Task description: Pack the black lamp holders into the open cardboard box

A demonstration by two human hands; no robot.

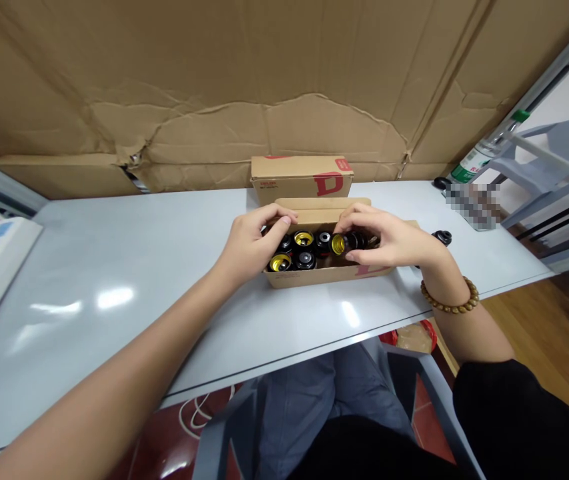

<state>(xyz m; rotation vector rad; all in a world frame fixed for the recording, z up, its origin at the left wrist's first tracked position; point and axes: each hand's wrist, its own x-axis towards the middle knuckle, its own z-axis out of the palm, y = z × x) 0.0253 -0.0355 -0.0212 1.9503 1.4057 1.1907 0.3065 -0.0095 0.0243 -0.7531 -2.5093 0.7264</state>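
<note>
The pale surface (114, 240) runs beneath both sets of fingers, with a tall cardboard sheet (314, 53) rising beyond them. Past the fingertips sits a closed carton (284, 190), and right under the fingers is an open box (314, 277), its flap raised on the far side.

The left hand (249, 243) has its thumb and forefinger drawn close over the box's left end; I can't tell whether they grip anything. The right hand (394, 240) has its fingers round a yellow-lined black part (338, 245), tipped on its side within or just above the box.

So far, I'd say, the stretch between the two hands is well stocked: two yellow-lined pieces (304, 239) and some dark-topped pieces (305, 260) lie there. What the right fingers cover, I can't judge. One small loose black piece (444, 237) lies outside, beyond the right wrist.
</note>
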